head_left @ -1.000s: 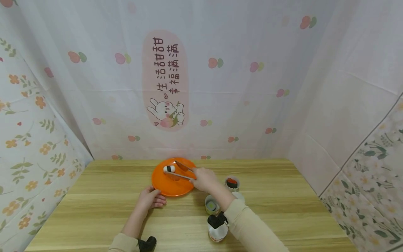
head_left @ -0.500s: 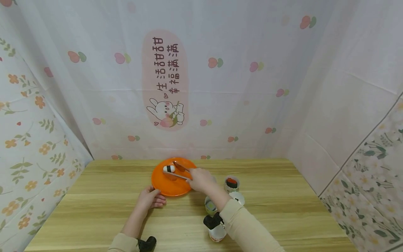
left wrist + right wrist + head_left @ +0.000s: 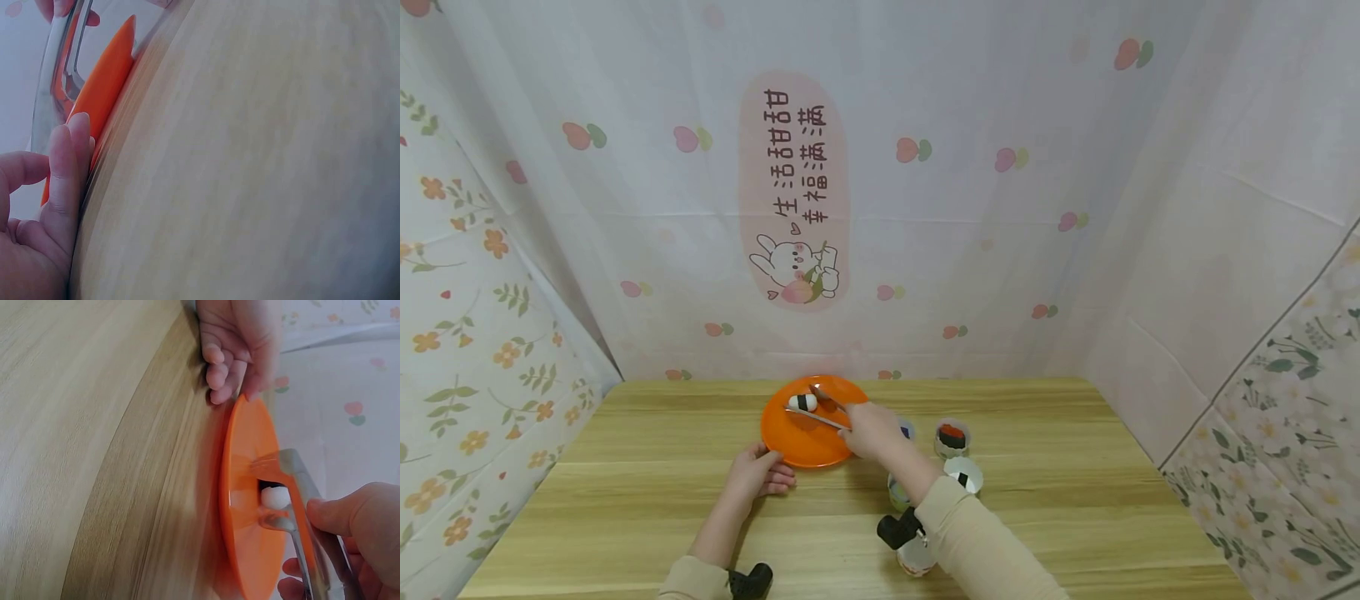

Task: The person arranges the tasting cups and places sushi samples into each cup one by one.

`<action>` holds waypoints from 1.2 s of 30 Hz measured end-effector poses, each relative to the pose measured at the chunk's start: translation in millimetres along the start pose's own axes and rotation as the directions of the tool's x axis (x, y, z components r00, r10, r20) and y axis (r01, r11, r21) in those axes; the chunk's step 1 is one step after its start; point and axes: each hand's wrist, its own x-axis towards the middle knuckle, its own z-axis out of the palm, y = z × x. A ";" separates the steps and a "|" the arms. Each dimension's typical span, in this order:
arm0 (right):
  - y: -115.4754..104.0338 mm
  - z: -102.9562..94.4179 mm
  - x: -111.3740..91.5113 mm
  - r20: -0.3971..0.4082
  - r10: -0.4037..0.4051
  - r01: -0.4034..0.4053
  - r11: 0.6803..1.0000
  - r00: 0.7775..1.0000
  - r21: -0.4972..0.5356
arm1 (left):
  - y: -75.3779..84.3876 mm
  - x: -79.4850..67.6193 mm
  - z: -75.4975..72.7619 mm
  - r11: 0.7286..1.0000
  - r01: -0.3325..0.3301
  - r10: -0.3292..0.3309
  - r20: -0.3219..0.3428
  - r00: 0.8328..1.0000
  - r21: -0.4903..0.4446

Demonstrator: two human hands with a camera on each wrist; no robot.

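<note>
A white toy sushi piece with a black band (image 3: 802,403) lies on a round orange plate (image 3: 786,433) near the table's back edge. Metal tongs (image 3: 300,487) are in my right hand (image 3: 874,431), which grips them round their arms. Their tips stand apart on either side of the sushi, low over the plate; whether they touch it I cannot tell. My left hand (image 3: 758,472) pinches the near left rim of the plate, thumb on top and fingers at its edge, as the left wrist view shows.
To the right of the plate stand several small cups. One cup (image 3: 952,450) holds a red-topped piece, and another cup (image 3: 972,474) has a black-and-white one. A white cup (image 3: 916,558) stands nearer the front, partly behind the right wrist's black mount (image 3: 897,530). Printed curtains (image 3: 970,250) hang behind the wooden table.
My right hand has shifted slightly left with the tongs, and more of the cups shows beside its forearm. The sushi, the plate and my left hand have stayed in place.
</note>
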 end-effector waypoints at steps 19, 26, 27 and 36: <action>-5.9 5.9 -1.9 0.001 0.035 -0.035 0.999 0.999 0.008 | -0.2 1.9 1.7 1.000 0.016 -0.016 -0.026 1.000 0.017; -7.4 4.9 -2.5 -0.014 0.022 -0.022 0.999 1.000 -0.035 | -0.1 0.6 0.8 1.000 0.012 -0.012 -0.018 1.000 0.004; -7.7 4.7 -2.5 -0.014 0.022 -0.023 0.999 1.000 -0.037 | 0.2 0.2 0.7 1.000 0.011 -0.011 -0.018 1.000 0.003; -7.5 1.3 -1.6 0.000 0.015 -0.015 1.000 1.000 0.021 | 1.1 -0.5 0.6 1.000 0.018 -0.018 -0.008 1.000 -0.003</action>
